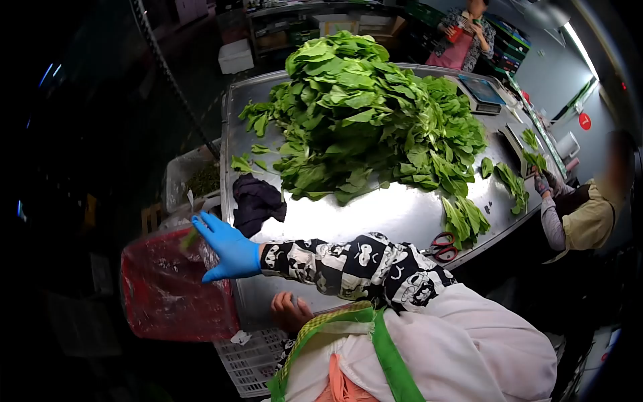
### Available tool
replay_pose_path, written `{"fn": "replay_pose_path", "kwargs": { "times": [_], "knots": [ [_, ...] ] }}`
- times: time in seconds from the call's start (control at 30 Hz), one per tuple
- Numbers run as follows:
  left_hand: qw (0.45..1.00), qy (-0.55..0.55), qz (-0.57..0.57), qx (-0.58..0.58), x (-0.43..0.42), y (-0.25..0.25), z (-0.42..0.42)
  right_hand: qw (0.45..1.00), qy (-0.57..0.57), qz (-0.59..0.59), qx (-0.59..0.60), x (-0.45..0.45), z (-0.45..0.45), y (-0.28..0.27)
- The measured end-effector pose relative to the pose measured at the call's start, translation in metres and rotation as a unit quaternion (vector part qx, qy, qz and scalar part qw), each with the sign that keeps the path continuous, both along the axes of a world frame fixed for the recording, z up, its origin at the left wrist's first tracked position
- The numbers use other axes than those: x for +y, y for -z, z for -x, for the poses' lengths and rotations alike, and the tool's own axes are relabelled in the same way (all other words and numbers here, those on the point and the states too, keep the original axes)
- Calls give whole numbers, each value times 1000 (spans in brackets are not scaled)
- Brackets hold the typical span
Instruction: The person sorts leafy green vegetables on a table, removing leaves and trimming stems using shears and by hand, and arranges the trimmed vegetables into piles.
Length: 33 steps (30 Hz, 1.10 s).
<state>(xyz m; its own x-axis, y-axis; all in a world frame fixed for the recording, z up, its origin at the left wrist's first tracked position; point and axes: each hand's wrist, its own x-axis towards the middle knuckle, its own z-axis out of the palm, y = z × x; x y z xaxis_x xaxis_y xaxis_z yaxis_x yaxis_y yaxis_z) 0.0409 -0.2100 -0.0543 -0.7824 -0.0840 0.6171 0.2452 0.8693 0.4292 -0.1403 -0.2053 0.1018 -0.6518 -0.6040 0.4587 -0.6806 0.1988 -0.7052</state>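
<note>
My right hand [231, 249], in a blue glove, reaches leftward across the table over a red plastic-lined basket [144, 301]. Its fingers are spread and hold nothing. A blurred green leaf piece [189, 240] shows just beyond the fingers, apart from them as far as I can tell. My bare left hand [290, 312] is at the near table edge, fingers loosely bent and apart, nothing visible in them. A big heap of leafy greens [362, 127] covers the middle of the metal table [321, 224]. A dark crumpled cloth [256, 203] lies near my right hand.
Red-handled scissors [444, 247] lie by a small bunch of greens [465, 222] at right. A scale [479, 94] stands at the far right corner. One co-worker [583, 214] handles greens at right; another person [462, 43] stands behind. A white crate [251, 362] sits below.
</note>
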Motion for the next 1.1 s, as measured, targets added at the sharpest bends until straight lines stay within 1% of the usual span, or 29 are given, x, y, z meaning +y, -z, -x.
{"fn": "replay_pose_path", "kwargs": {
  "times": [0.03,0.1,0.13,0.17,0.2,0.23,0.27,0.3,0.33,0.37,0.4,0.43,0.47,0.5,0.57,0.67,0.7,0.77,0.8,0.83,0.9,0.97,1.03,1.1],
  "knots": [
    [1000,-4,10,11,0,1,0,1000,6,4,1,9,-1,-9],
    [1000,-7,19,13,-5,11,0,994,35,-74,69,44,-3,-21],
    [1000,-16,23,11,-3,14,1,991,52,-104,69,66,-6,-18],
    [1000,-12,21,14,4,10,2,986,58,-112,109,93,-5,-16],
    [997,-67,4,-23,11,0,-3,985,50,-106,123,124,-1,-18],
    [990,-124,-14,-61,18,-4,-5,979,80,-138,131,154,0,-27],
    [989,-119,-1,-90,13,2,-6,967,124,-151,164,185,1,-34],
    [988,-120,-4,-95,12,-1,-4,957,149,-197,152,215,7,-56],
    [989,-108,-7,-99,14,-7,-2,936,206,-191,214,245,15,-54],
    [989,-100,-6,-108,14,-12,-5,927,230,-201,216,274,11,-72],
    [987,-89,-20,-134,14,-15,-6,914,247,-200,251,302,14,-69],
    [984,-103,-18,-142,14,-14,-5,917,265,-201,218,322,12,-74],
    [983,-96,-17,-154,13,-11,-5,911,278,-232,197,341,11,-71],
    [982,-88,-16,-165,12,-12,-6,916,283,-224,173,354,5,-64],
    [979,-94,-10,-181,11,-14,-5,918,310,-229,93,367,-6,-44],
    [982,-103,-2,-160,14,-13,-1,911,331,-211,122,379,-12,-24],
    [979,-115,-3,-166,14,-14,-2,916,319,-212,119,384,-9,-25],
    [970,-105,-20,-217,11,-25,3,905,341,-207,150,392,-4,-30],
    [973,-108,-30,-203,12,-28,10,902,335,-219,162,394,-4,-37],
    [972,-115,-28,-204,10,-31,21,903,329,-219,168,393,-4,-41],
    [983,-59,-58,-162,8,-39,48,914,297,-213,176,390,-5,-38],
    [980,-33,-140,-138,0,-34,84,937,252,-200,136,378,-11,-26],
    [983,-42,-142,-112,-4,-34,125,953,218,-189,90,364,-22,-3],
    [983,-15,-169,-64,-7,-38,167,962,184,-198,29,354,-33,18]
  ]
}}
